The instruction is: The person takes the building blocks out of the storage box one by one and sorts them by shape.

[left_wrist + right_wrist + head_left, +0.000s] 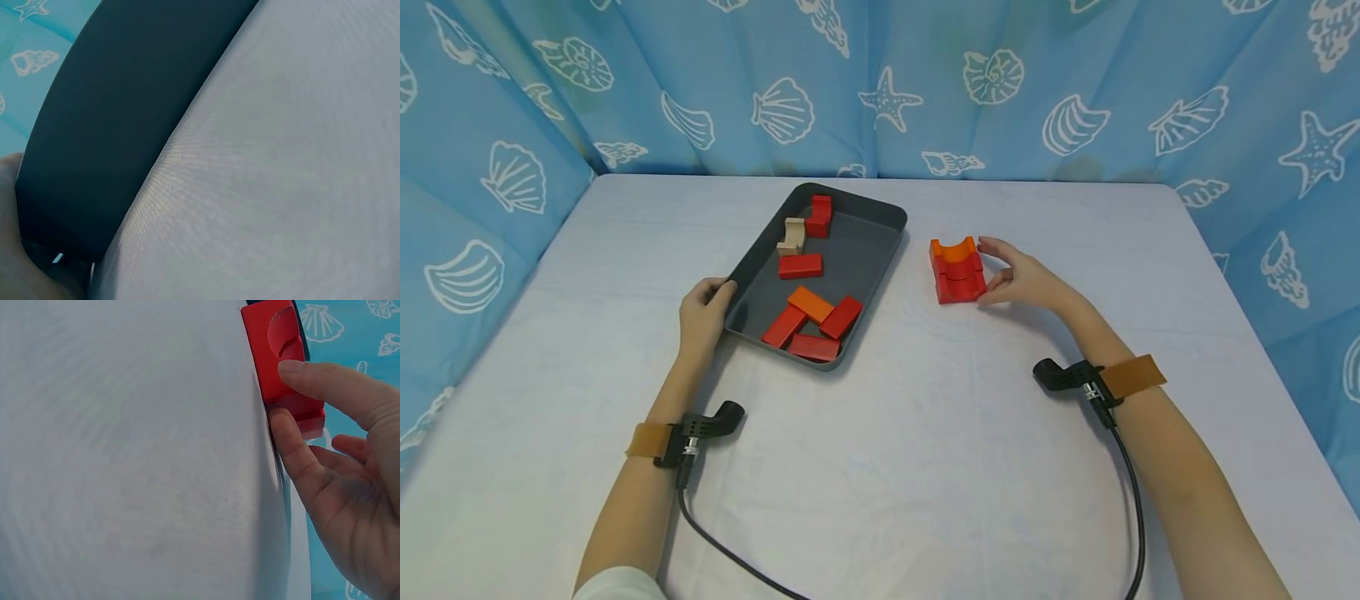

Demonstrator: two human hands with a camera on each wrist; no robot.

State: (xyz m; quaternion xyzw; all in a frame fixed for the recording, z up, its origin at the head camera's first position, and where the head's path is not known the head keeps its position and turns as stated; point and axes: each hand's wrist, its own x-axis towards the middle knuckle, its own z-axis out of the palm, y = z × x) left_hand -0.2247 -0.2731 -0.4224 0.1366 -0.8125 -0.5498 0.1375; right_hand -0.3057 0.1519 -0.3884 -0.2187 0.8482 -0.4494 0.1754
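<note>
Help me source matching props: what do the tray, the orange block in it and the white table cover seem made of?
Tray: likely plastic, perhaps coated metal; matte dark grey, smooth, with rounded corners.
Orange block: maybe painted wood or plastic; even colour, low sheen, no grain discernible.
White table cover: probably woven cloth, matte; faint creases show.

From my end this looks like a staged recording station; a blue seashell-print curtain point(925, 33) hangs behind and along both sides of a white-covered table point(887, 500); two black strap-on cameras point(724, 419) each trail a cable point(1138, 508); whether home or lab surrounds it, I cannot tell.
</note>
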